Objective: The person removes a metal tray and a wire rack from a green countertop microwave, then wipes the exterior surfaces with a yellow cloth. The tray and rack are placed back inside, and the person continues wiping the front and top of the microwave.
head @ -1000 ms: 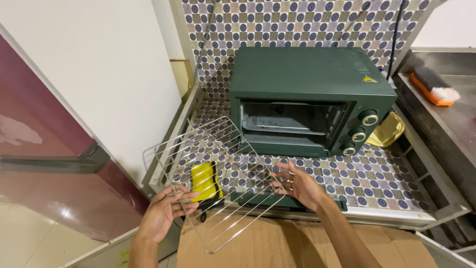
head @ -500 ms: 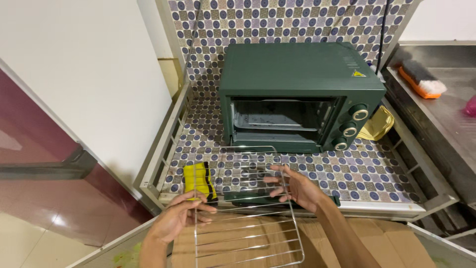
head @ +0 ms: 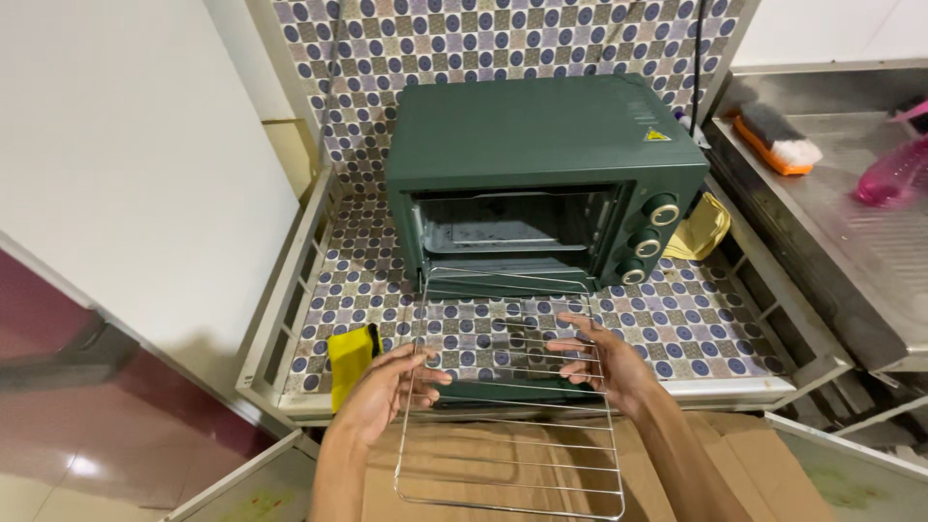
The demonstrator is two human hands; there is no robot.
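I hold a chrome wire oven rack [head: 512,425] flat and level between both hands, its far edge pointing at the oven mouth. My left hand [head: 387,391] grips the rack's left side bar. My right hand [head: 604,362] grips its right side. A dark green countertop oven [head: 541,145] stands straight ahead on the patterned shelf, with its door [head: 503,391] folded down under the rack and the cavity [head: 512,227] showing. Three round knobs [head: 645,242] run down the oven's right front.
A yellow sponge [head: 350,360] lies on the patterned shelf [head: 696,329] left of the rack. A yellow cloth [head: 701,230] sits right of the oven. On the steel counter [head: 851,242] are an orange scrub brush [head: 773,140] and a pink bottle [head: 894,174]. Cardboard [head: 696,464] lies below.
The rack swung from a tilted, diagonal pose at the left to flat and square in front of the oven opening. Both hands moved with it, and the view shifted right.
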